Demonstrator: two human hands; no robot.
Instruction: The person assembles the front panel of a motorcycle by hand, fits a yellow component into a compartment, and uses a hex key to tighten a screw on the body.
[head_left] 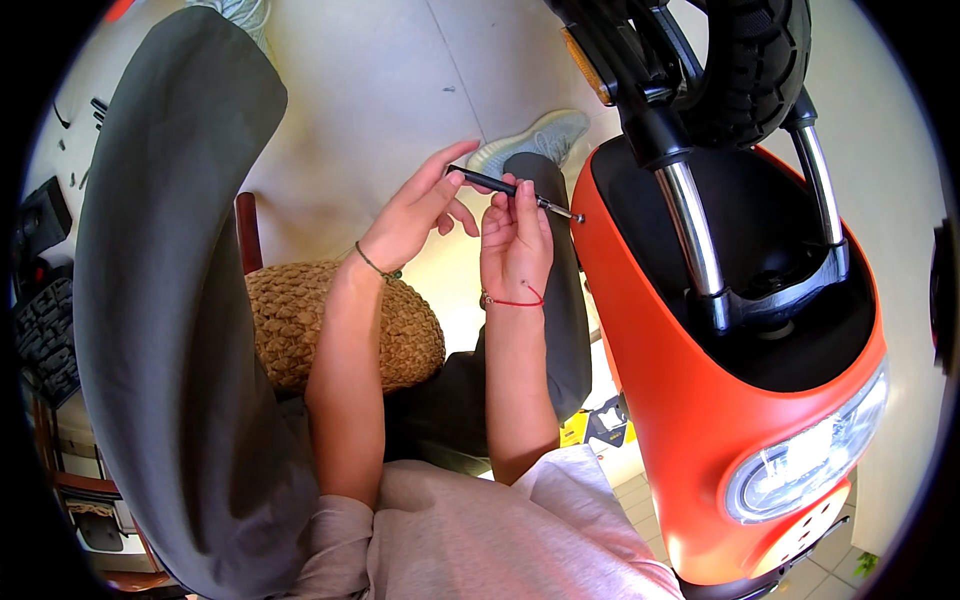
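Observation:
Between my two hands is a slim screwdriver (488, 182) with a black handle and a thin metal shaft. My right hand (518, 243), palm up with a red string bracelet at the wrist, pinches the handle near the shaft. At the handle's rear end, my left hand (408, 213) has its thumb and index finger around it, the other fingers loosely bent. The screwdriver's tip meets a small screw (580, 218) at the side edge of an orange scooter body (640, 330). Whether the screw is seated there cannot be made out.
Above the body rise a chrome-and-black fork (690, 225) and a knobby black tire (750, 70). A clear headlight (805, 455) sits lower right. Beside my left forearm is a woven seat (290, 310). Dark tools and a black case (45, 330) lie far left.

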